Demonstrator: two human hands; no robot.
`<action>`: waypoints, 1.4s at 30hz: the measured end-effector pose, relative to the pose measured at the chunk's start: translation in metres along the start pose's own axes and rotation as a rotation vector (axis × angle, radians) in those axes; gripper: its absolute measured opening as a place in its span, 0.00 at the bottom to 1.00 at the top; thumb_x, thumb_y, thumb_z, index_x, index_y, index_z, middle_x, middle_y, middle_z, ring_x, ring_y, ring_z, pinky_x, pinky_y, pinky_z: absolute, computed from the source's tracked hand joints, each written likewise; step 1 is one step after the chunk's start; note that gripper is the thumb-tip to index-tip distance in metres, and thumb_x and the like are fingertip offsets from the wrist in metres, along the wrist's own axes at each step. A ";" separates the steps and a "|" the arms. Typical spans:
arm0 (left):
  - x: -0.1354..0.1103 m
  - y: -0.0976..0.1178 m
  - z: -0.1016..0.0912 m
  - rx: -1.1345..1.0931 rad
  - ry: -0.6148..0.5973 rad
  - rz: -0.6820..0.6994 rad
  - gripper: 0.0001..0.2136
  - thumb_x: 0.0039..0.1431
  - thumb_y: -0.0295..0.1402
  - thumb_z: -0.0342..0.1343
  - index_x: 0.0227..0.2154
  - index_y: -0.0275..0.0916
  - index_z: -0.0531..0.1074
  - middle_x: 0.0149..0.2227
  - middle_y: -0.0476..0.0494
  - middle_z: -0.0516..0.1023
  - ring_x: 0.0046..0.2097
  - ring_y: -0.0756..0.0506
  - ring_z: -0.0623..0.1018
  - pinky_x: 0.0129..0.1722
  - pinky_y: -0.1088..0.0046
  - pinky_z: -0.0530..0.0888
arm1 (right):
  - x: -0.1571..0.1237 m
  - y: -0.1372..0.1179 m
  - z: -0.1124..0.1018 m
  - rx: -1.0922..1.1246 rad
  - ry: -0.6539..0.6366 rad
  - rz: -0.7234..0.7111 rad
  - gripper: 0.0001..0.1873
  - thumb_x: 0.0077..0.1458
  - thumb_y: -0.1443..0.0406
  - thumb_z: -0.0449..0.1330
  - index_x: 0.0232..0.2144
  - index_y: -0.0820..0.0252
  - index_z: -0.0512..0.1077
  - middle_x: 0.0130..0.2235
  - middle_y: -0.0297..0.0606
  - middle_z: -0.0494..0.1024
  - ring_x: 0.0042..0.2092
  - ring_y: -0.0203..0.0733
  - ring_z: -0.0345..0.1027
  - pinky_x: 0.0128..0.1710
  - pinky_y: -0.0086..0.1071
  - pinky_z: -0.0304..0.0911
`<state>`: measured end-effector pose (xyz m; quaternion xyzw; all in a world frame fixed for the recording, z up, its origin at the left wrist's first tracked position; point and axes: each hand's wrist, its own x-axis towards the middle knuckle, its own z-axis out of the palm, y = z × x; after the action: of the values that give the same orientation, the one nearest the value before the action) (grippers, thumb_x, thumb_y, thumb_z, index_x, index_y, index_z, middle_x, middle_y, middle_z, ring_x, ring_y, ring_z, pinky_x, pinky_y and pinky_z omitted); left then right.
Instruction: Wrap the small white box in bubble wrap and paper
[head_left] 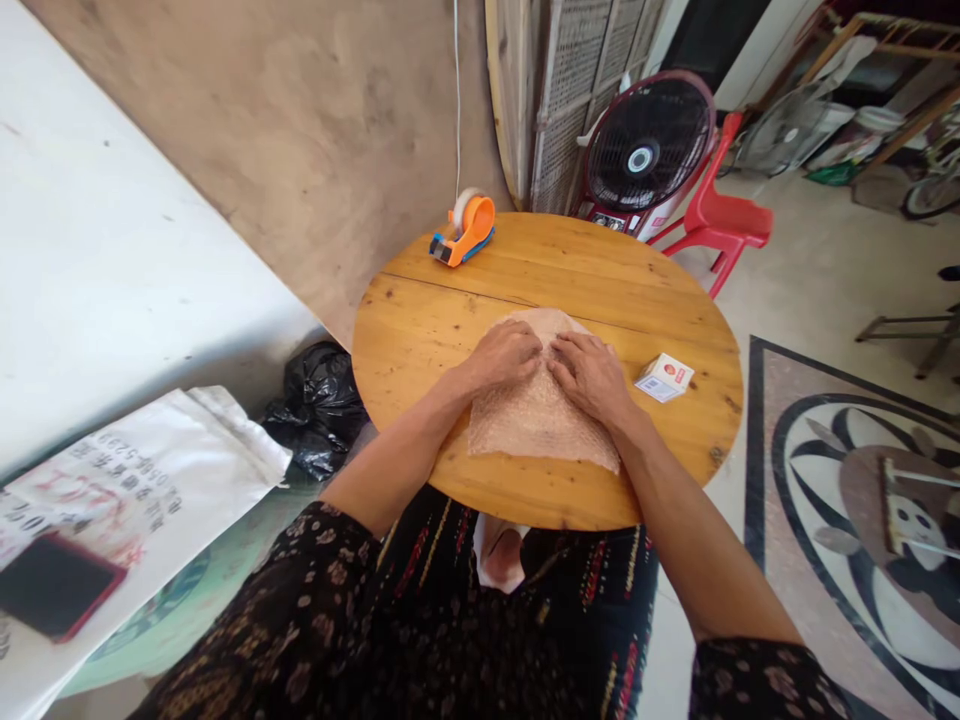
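Observation:
A pinkish sheet of bubble wrap [536, 420] lies on the round wooden table [450, 330] in front of me. My left hand [506, 353] and my right hand [589, 372] rest side by side on its far half, fingers curled and pressed down into the wrap. Whatever lies under the fingers is hidden. A small white box [664, 377] with a red mark sits on the table just right of my right hand. An orange tape dispenser [466, 229] stands at the table's far edge.
A black and red floor fan [646, 150] and a red plastic chair [724, 218] stand beyond the table. A black bag [319, 400] lies on the floor at the left, beside a white printed sack [142, 480] and a dark phone [52, 585].

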<state>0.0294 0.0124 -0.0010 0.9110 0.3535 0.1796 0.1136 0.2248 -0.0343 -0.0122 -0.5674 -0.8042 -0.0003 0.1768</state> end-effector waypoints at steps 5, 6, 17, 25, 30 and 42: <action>-0.001 -0.005 -0.001 0.026 -0.030 0.005 0.11 0.59 0.29 0.53 0.39 0.36 0.79 0.46 0.37 0.79 0.51 0.40 0.76 0.54 0.62 0.71 | 0.000 0.002 0.000 0.016 -0.001 -0.004 0.20 0.63 0.59 0.54 0.52 0.61 0.74 0.59 0.47 0.74 0.59 0.56 0.64 0.56 0.49 0.59; -0.001 -0.005 -0.001 0.030 -0.033 0.007 0.11 0.59 0.29 0.53 0.39 0.36 0.79 0.46 0.37 0.79 0.51 0.40 0.76 0.54 0.62 0.71 | 0.000 0.003 0.000 0.020 -0.001 -0.002 0.20 0.63 0.59 0.54 0.52 0.61 0.74 0.58 0.47 0.74 0.59 0.56 0.64 0.56 0.49 0.58; -0.001 -0.005 -0.002 0.054 -0.023 0.004 0.11 0.59 0.29 0.51 0.37 0.36 0.79 0.45 0.37 0.79 0.49 0.40 0.76 0.52 0.62 0.71 | 0.000 0.002 -0.001 0.010 -0.005 0.016 0.21 0.64 0.59 0.53 0.53 0.61 0.74 0.59 0.48 0.73 0.59 0.57 0.64 0.57 0.49 0.58; -0.001 -0.004 -0.004 0.056 -0.035 0.004 0.11 0.59 0.28 0.51 0.36 0.36 0.79 0.44 0.37 0.79 0.48 0.40 0.75 0.52 0.62 0.71 | -0.001 0.008 -0.001 -0.038 0.031 0.067 0.20 0.64 0.58 0.52 0.51 0.61 0.75 0.59 0.48 0.73 0.56 0.58 0.65 0.53 0.50 0.58; -0.001 -0.005 -0.001 0.062 -0.028 -0.009 0.12 0.59 0.29 0.51 0.38 0.36 0.79 0.45 0.36 0.78 0.50 0.39 0.75 0.53 0.61 0.70 | -0.002 0.009 -0.001 -0.062 0.041 0.075 0.20 0.64 0.58 0.52 0.50 0.61 0.75 0.58 0.48 0.74 0.55 0.59 0.66 0.51 0.51 0.59; -0.002 -0.005 -0.003 0.064 -0.043 -0.040 0.12 0.59 0.30 0.51 0.40 0.37 0.79 0.48 0.37 0.77 0.51 0.39 0.74 0.53 0.61 0.69 | -0.004 0.008 -0.002 -0.049 0.050 0.064 0.19 0.64 0.58 0.52 0.50 0.60 0.76 0.58 0.49 0.74 0.55 0.58 0.66 0.52 0.51 0.58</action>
<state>0.0238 0.0145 -0.0009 0.9106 0.3745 0.1463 0.0957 0.2337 -0.0358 -0.0129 -0.5969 -0.7807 -0.0285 0.1828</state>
